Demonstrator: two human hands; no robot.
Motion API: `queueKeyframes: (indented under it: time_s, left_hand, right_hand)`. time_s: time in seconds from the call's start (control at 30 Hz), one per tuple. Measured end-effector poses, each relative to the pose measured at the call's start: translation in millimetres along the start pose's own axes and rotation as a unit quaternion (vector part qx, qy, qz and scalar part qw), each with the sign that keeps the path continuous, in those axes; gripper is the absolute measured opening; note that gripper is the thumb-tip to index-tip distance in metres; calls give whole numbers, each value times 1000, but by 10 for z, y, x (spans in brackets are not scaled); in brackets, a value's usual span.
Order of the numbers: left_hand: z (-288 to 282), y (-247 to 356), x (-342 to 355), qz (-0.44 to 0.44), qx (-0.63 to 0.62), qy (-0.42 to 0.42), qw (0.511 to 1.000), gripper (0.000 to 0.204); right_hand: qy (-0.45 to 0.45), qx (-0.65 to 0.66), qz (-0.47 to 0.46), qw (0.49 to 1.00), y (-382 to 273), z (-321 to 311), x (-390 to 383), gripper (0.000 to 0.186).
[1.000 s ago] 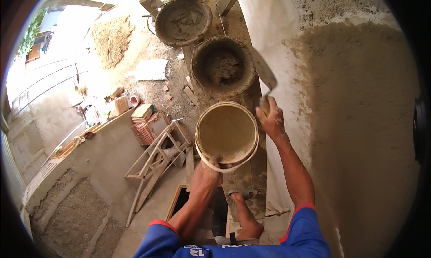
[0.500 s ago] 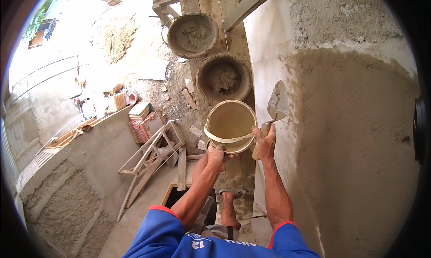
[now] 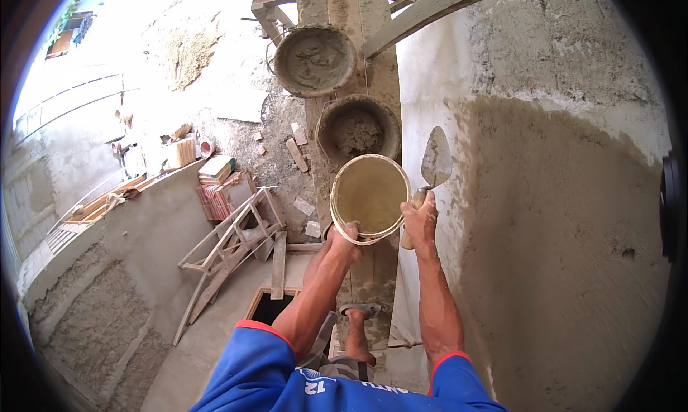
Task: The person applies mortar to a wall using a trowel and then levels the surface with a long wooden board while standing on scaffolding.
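Along the right side, the wall point(image 3: 559, 233) carries a dark, fairly smooth coat over most of its face; above it, a paler, rougher band. Beside the wall run planks point(image 3: 383, 79), stained with mud-grey matter, one sandalled foot point(image 3: 355, 329) on the near part. On them, in line: far tub point(image 3: 280, 57) and near tub point(image 3: 335, 124), both holding grey mix. Bucket point(image 3: 351, 179) is over the planks, just this side of the near tub, mouth facing up. Left hand point(image 3: 345, 241) clamped on the bucket's near edge; cannot tell whether on rim or handle. Right hand point(image 3: 421, 224) closed round the trowel point(image 3: 436, 161) grip, blade pointing away from the body, in front of the wall; contact with the bucket unclear. Lower left: wooden frame point(image 3: 239, 231) leaning near stacked tiles point(image 3: 217, 195), low wall point(image 3: 154, 222) beyond. Upper left: sand heap point(image 3: 188, 54), strongly lit.
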State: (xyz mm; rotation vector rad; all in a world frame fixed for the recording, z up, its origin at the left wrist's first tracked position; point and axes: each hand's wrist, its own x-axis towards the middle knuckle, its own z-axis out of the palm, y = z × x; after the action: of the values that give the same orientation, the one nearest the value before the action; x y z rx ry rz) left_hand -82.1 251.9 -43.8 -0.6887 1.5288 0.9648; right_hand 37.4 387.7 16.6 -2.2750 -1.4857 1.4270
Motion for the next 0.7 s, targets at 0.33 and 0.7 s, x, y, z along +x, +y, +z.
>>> queueKeyframes:
  time_s: [0.33, 0.7]
  left_hand:
    - [244, 614, -255, -50, -47, -107, 992, 33]
    - [156, 619, -47, -120, -38, -118, 985, 33]
  right_hand:
    - [-28, -30, 6, 999, -333, 49, 148, 46]
    - [-33, 46, 21, 998, -83, 166, 364, 44]
